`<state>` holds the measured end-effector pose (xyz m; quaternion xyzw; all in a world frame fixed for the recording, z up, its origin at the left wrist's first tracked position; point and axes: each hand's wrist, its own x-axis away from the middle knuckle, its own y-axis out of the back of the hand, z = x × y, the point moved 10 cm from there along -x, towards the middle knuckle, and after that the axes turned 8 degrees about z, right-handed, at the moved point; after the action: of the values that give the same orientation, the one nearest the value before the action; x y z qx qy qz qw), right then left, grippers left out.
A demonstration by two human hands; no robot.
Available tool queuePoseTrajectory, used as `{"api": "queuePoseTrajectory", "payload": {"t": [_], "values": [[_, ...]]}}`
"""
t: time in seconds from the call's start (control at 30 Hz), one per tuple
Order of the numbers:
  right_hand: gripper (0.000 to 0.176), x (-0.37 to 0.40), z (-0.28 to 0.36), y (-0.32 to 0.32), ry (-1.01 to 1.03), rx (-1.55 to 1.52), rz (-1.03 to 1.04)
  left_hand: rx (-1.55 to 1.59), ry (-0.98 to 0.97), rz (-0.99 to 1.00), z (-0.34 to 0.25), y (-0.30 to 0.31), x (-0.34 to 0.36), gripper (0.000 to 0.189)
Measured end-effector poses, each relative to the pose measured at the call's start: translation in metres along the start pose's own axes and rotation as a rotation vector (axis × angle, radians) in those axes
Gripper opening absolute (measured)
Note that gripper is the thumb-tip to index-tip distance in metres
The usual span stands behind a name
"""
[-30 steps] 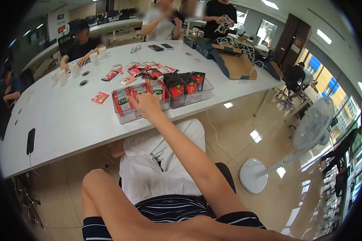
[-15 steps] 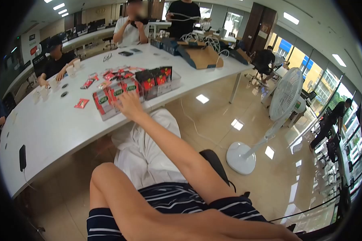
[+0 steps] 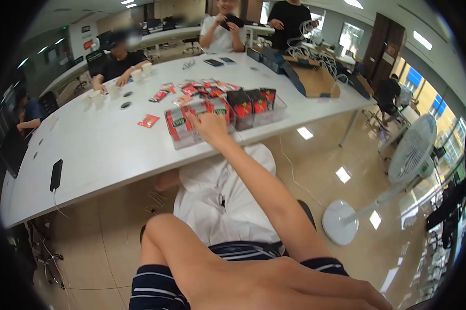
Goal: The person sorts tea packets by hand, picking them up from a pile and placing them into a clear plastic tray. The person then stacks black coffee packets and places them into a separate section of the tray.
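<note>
Green oval label on each of the red-and-white packets (image 3: 179,124), letters too blurred to read. Packed upright in a clear bin (image 3: 184,143) at the near edge of the white table (image 3: 98,150), upper middle of the frame. Right hand (image 3: 211,127) stretched over them, fingers loosely open, tips touching the packet tops, nothing clasped. Just to the right, black-and-red packets (image 3: 251,103). At the lower right edge seemingly the left hand (image 3: 346,292), well apart from the packets; loose or clenched, cannot tell.

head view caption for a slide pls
Right hand touches red sachets in a clear box on a white table.
</note>
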<state>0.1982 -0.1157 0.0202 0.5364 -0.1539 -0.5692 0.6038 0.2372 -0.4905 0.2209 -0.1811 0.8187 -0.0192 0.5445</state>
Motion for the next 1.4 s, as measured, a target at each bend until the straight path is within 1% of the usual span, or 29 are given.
{"api": "queuePoseTrajectory", "payload": {"t": [0.03,0.13,0.17,0.27,0.3,0.33,0.4,0.43,0.53,0.6,0.67,0.73,0.8,0.87,0.97,1.07,1.1,1.2,1.37,1.4], "values": [[0.063,0.000,0.000,0.001,-0.011,-0.015,-0.010,0.005,0.008,0.029,0.001,0.005,-0.001,0.076],[0.060,0.012,0.008,0.007,0.111,-0.011,-0.227,0.071,-0.016,0.115,0.013,0.013,0.001,0.072],[0.047,0.019,0.011,0.010,0.133,0.008,-0.315,0.093,-0.023,0.145,0.018,0.015,0.004,0.071],[0.034,0.031,0.015,0.014,0.174,-0.012,-0.571,0.126,-0.050,0.287,0.031,0.017,0.009,0.069],[0.023,0.033,0.014,0.012,0.207,-0.026,-0.613,0.130,-0.024,0.328,0.036,0.020,0.009,0.068],[0.022,0.036,0.018,0.014,0.221,-0.030,-0.627,0.125,0.007,0.360,0.040,0.023,0.011,0.068],[0.021,0.040,0.020,0.020,0.242,-0.027,-0.651,0.095,0.174,0.345,0.053,0.037,0.011,0.069],[0.020,0.040,0.021,0.022,0.241,-0.030,-0.651,0.054,0.351,0.281,0.057,0.050,0.012,0.065],[0.020,0.038,0.018,0.020,0.235,-0.070,-0.613,-0.223,0.499,0.198,0.078,0.096,0.016,0.044],[0.019,0.039,0.019,0.023,0.241,-0.103,-0.589,-0.475,0.471,0.262,0.093,0.124,0.017,0.037],[0.017,0.038,0.017,0.023,0.233,-0.103,-0.552,-0.599,0.515,0.136,0.139,0.165,0.046,0.030],[0.016,0.038,0.018,0.024,0.245,-0.131,-0.510,-0.672,0.745,0.034,0.199,0.201,0.104,0.032],[0.014,0.038,0.017,0.020,0.261,-0.127,-0.473,-1.235,0.509,0.364,0.225,0.193,0.162,0.032],[0.012,0.037,0.018,0.018,0.286,-0.122,-0.448,-1.486,0.116,0.448,0.203,0.174,0.182,0.036],[0.008,0.040,0.017,0.018,0.306,-0.121,-0.419,-1.610,0.137,0.600,0.219,0.188,0.217,0.044],[0.010,0.041,0.013,0.012,0.293,-0.134,-0.344,-1.710,0.136,0.629,0.221,0.196,0.214,0.046],[0.011,0.041,0.013,0.009,0.287,-0.132,-0.322,-1.590,0.174,0.671,0.222,0.199,0.214,0.043],[0.013,0.034,0.009,0.005,0.286,-0.127,-0.296,-1.498,0.210,0.695,0.222,0.218,0.208,0.043],[0.017,0.033,0.007,0.003,0.295,-0.184,-0.215,-1.390,0.273,0.661,0.221,0.243,0.206,0.042],[0.018,0.035,0.006,0.008,0.328,-0.167,-0.239,-1.372,0.285,0.644,0.220,0.247,0.208,0.042]]}}
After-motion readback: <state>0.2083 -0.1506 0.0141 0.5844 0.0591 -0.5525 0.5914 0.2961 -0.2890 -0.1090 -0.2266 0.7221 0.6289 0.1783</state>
